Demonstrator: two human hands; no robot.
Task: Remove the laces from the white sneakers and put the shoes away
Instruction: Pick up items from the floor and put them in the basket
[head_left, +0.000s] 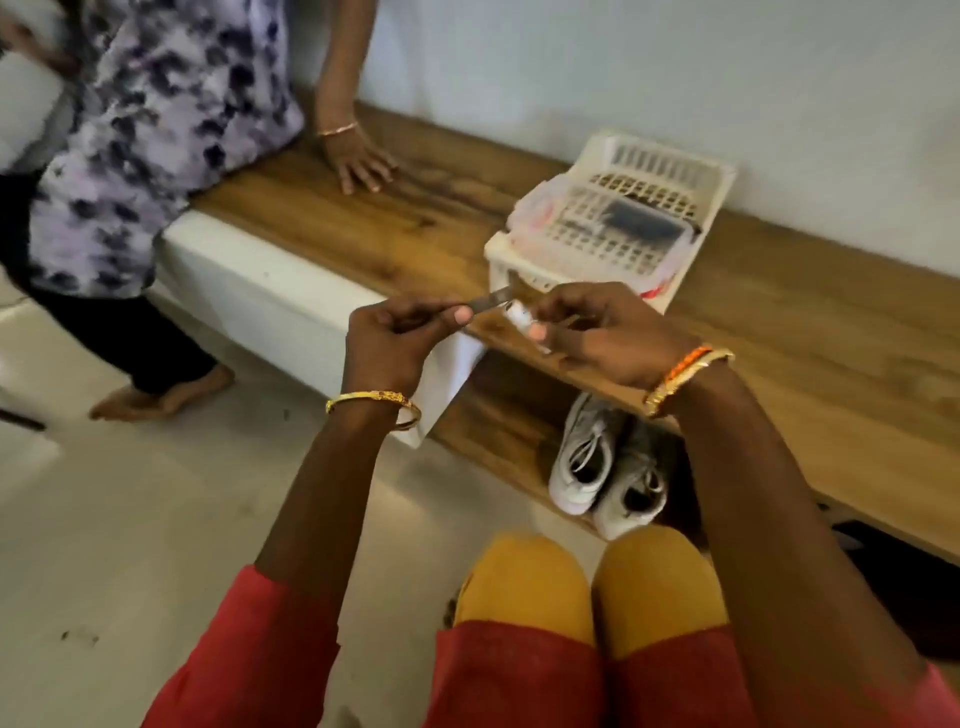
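Note:
Two white sneakers (602, 467) stand side by side on the lower wooden shelf under the bench, heels toward me, laces still threaded. My hands are raised above them, over the bench edge. My left hand (395, 338) pinches a thin grey strip (491, 300) that runs across to my right hand. My right hand (597, 332) is closed on a small white roll (522, 317). I cannot tell what the strip is made of.
A white plastic basket (608, 228) with a lidded box inside sits on the wooden bench top (810, 332) by the wall. Another person sits on the bench at left, a hand (358, 161) flat on the wood, bare feet (161, 395) on the pale floor.

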